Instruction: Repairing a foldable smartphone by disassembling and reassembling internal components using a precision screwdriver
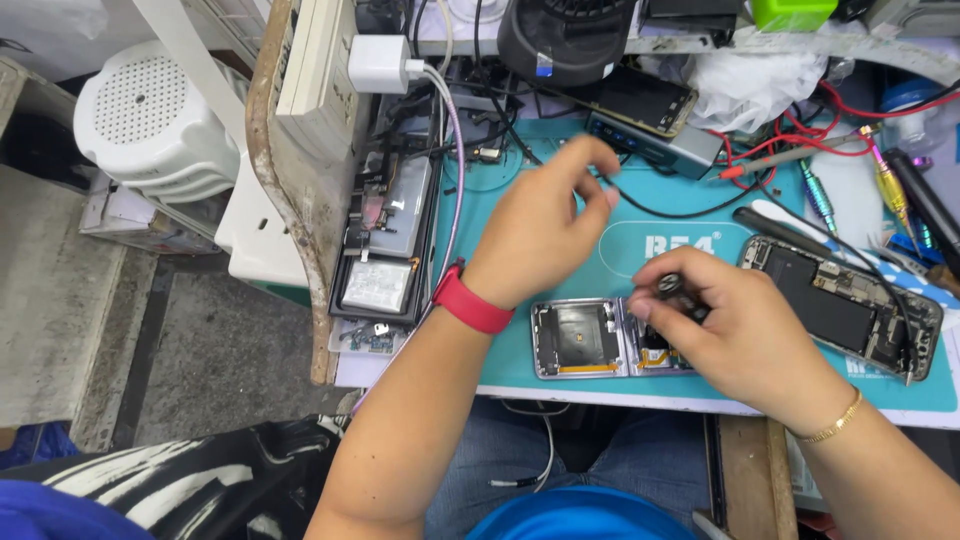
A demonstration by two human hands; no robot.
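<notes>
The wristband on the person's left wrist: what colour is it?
Red; the wristband shows clearly in the head view.

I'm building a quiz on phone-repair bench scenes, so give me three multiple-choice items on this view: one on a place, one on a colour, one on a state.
1. Where does the opened silver folding phone lie?
A. on the teal work mat
B. on the white plastic stool
C. on the person's lap

2. What colour is the wristband on the left hand?
A. green
B. red
C. black

3. What state is the larger dark phone at the right of the mat in?
A. sealed in a box
B. screen lit
C. back off, insides showing

Answers:
1. A: the phone rests flat on the teal work mat, near its front edge.
2. B: a red wristband circles the wrist of the left hand.
3. C: the larger dark phone shows its battery and boards, beside the right hand, which grips a small black tool.
</notes>
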